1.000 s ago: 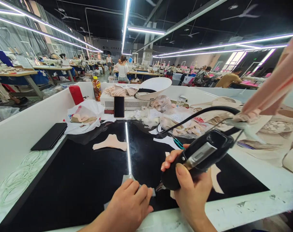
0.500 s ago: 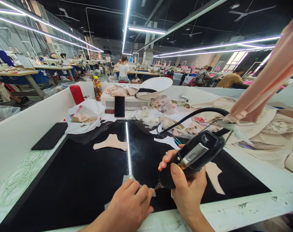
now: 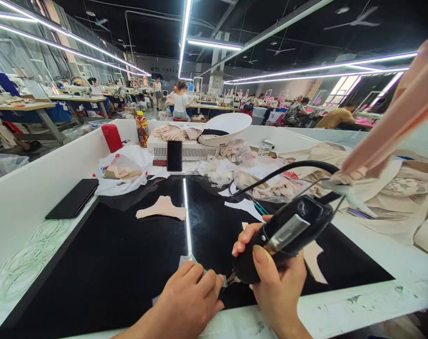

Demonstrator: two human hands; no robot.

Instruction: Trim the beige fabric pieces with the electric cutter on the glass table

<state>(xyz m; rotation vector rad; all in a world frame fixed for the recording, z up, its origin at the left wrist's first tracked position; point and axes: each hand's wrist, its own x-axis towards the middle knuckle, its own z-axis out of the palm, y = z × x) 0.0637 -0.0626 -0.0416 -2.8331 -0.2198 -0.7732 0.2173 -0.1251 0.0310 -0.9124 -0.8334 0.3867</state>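
Observation:
My right hand (image 3: pixel 275 287) wraps round a black handheld power tool (image 3: pixel 288 226) with a silver plate on its side. A pale pink cloth strip (image 3: pixel 386 127) is tied at its rear end, where a black cord also runs. The tool's metal tip points down-left, close to the edge of a greyish, see-through flat piece (image 3: pixel 186 259). My left hand (image 3: pixel 191 299), fingers curled together, presses that piece onto the black mat (image 3: pixel 104 263) and hides most of it. A cut pink fabric piece (image 3: pixel 161 208) lies farther up the mat; another fabric piece (image 3: pixel 316 261) is partly behind my right hand.
White paper patterns (image 3: pixel 244 206) lie beyond the tool. A phone (image 3: pixel 174 156) leans against a vented box (image 3: pixel 157 150). Bagged scraps (image 3: pixel 266 176) and beige fabric (image 3: pixel 386 188) cover the right side. A black tablet-like slab (image 3: pixel 73 198) rests left, beside the white side wall (image 3: pixel 30 207).
The power tool and my right hand have shifted slightly right, the tip drawing back a little from my left fingers. The pink strip swung right. My left hand stays nearly still.

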